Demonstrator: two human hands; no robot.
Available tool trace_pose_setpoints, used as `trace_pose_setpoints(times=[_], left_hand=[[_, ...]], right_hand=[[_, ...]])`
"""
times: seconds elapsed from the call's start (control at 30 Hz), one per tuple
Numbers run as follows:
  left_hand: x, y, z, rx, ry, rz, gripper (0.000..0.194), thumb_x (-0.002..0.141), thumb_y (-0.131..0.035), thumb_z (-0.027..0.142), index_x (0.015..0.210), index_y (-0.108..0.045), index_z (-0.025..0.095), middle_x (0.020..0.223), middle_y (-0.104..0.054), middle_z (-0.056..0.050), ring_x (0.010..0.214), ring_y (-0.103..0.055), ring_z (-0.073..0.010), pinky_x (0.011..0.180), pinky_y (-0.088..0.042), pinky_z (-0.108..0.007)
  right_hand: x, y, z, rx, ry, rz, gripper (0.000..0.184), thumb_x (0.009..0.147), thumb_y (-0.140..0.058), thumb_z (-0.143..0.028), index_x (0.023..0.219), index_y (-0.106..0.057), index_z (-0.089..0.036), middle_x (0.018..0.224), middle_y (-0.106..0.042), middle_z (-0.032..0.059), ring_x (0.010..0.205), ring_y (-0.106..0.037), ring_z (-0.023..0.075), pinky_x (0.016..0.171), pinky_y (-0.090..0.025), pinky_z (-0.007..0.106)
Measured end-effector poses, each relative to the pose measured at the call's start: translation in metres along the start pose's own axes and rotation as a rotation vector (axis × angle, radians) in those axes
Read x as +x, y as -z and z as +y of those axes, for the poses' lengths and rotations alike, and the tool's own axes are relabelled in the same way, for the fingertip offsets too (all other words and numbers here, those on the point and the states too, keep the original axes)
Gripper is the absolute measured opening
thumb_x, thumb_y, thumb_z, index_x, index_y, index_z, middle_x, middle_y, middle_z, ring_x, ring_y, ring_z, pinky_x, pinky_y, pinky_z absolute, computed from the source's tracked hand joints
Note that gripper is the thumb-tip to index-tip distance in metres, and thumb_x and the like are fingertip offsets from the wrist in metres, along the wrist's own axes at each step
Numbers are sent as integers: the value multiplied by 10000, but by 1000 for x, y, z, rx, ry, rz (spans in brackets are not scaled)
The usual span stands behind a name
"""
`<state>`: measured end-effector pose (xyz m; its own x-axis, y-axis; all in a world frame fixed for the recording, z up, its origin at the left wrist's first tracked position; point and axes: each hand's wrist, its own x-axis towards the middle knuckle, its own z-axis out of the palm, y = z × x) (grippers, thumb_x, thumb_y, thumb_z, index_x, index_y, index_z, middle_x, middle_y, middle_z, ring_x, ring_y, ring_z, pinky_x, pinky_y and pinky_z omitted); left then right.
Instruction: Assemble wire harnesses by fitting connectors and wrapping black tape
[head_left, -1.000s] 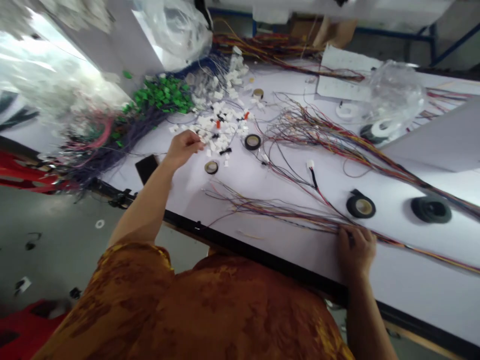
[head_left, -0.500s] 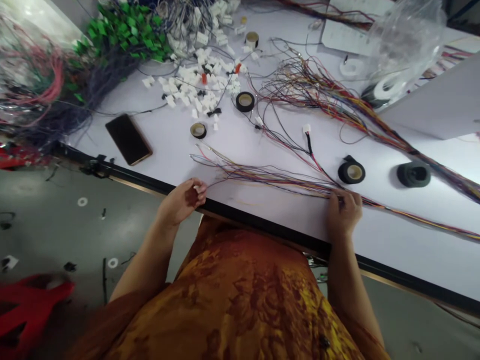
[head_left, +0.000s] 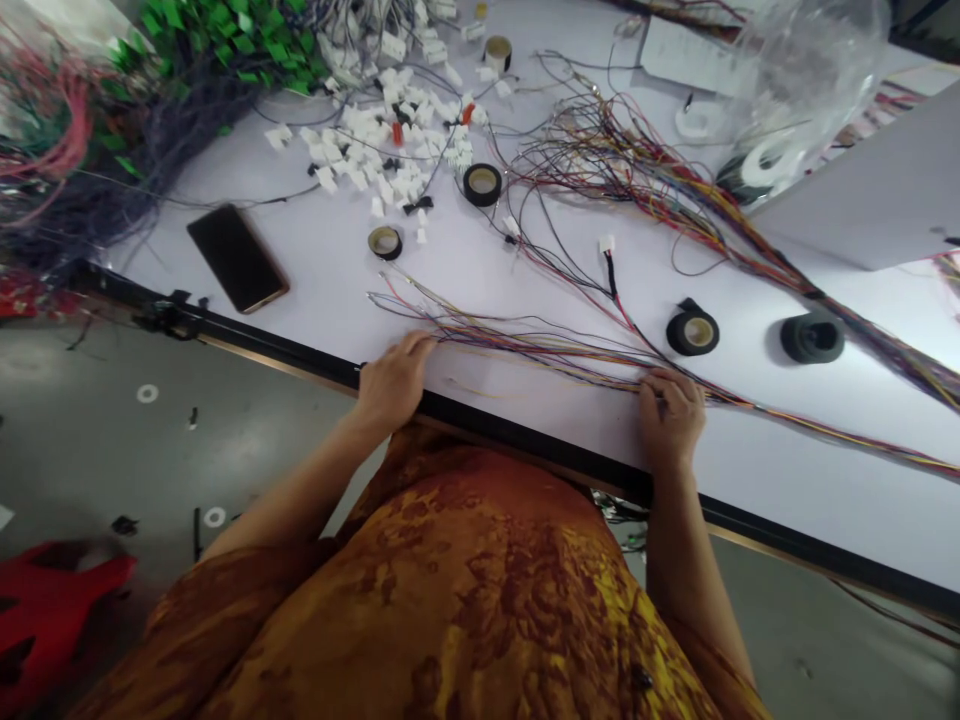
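Observation:
A thin bundle of coloured wires lies along the front of the table, its loose ends fanned out to the left. My left hand is at the table's front edge, back upward, its fingertips closed on strands near those loose ends; the exact grip is partly hidden. Farther right, my right hand is closed around the same bundle, fingers curled. A branch with a white connector runs into the bundle from behind. Just beyond my right hand sits a roll of black tape.
White connectors are heaped at the back, beside green-tipped wires. A phone lies at left. More tape rolls and a dark ring-shaped piece stand about. A thick wire harness crosses the right side.
My left hand has moved right and up, from holding a single wire's end over the table edge to the strands of the bundle. My right hand stays on the bundle. The view has shifted slightly.

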<state>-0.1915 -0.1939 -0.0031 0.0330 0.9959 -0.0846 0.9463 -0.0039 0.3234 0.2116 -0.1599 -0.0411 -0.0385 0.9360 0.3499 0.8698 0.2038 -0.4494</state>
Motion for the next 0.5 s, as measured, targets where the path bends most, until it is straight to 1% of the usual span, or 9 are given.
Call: trace_pose_setpoints(times=[0.1,0.17,0.2,0.3,0.33,0.37,0.4,0.47,0.5], left_hand=[[8,12,-19,-11,33,37,417,852,-439,106,1157,-667,276,1455,-526,-55,1143,-637,-271,873,-561,-376],[12,17,-30,-91,0,75,426,832,-448,90,1159,-665,257,1501,-476,-54,1240,-581,-263,965,-532,-376],[14,18,-33,-141,-17,124,448,825,-446,78,1184,-653,247,1498,-477,-63,1285,-548,-256,1016,-506,-380],[13,20,-36,-274,-47,300,491,827,-424,52,1242,-619,228,1374,-569,-90,1302,-529,-229,1095,-445,-384],[11,21,-34,-303,-63,313,489,834,-418,53,1245,-617,228,1325,-597,-88,1275,-549,-220,1091,-448,-376],[8,20,-31,-321,-86,285,489,840,-413,57,1250,-615,232,1293,-615,-83,1240,-574,-212,1072,-463,-363],[4,19,-27,-320,-113,219,497,846,-409,64,1264,-609,240,1287,-622,-75,1211,-593,-206,1040,-484,-347],[-4,14,-18,-257,-145,36,522,852,-411,81,1307,-588,263,1318,-616,-60,1174,-620,-207,936,-530,-316],[-7,12,-15,-201,-139,-42,528,854,-415,90,1317,-585,277,1332,-612,-54,1146,-635,-211,867,-546,-306]], right_hand=[[-3,2,0,21,20,3,195,894,-575,-281,993,-714,-186,1060,-731,104,1033,-660,248,947,-483,441],[-4,3,0,30,12,-6,234,897,-571,-269,1061,-711,-178,1092,-728,114,1057,-658,253,944,-495,435],[-4,4,1,31,-1,-17,250,900,-568,-268,1085,-708,-177,1105,-727,117,1061,-660,254,932,-506,428],[-3,7,1,22,-45,-66,290,907,-561,-280,1137,-701,-171,1145,-722,128,1040,-679,254,880,-537,403],[-2,8,0,14,-55,-86,302,909,-559,-287,1149,-699,-169,1160,-720,130,1030,-685,254,871,-543,399],[-1,9,-1,8,-60,-104,308,911,-557,-295,1154,-698,-169,1172,-718,131,1024,-689,253,868,-547,398],[1,9,-2,5,-59,-124,310,913,-554,-302,1156,-697,-172,1185,-716,128,1026,-691,252,871,-549,398],[4,10,-6,8,-43,-157,302,915,-553,-310,1147,-698,-181,1203,-711,123,1055,-686,253,888,-550,406],[6,9,-8,13,-34,-170,296,916,-556,-311,1142,-699,-183,1206,-709,122,1075,-680,256,892,-551,409]])
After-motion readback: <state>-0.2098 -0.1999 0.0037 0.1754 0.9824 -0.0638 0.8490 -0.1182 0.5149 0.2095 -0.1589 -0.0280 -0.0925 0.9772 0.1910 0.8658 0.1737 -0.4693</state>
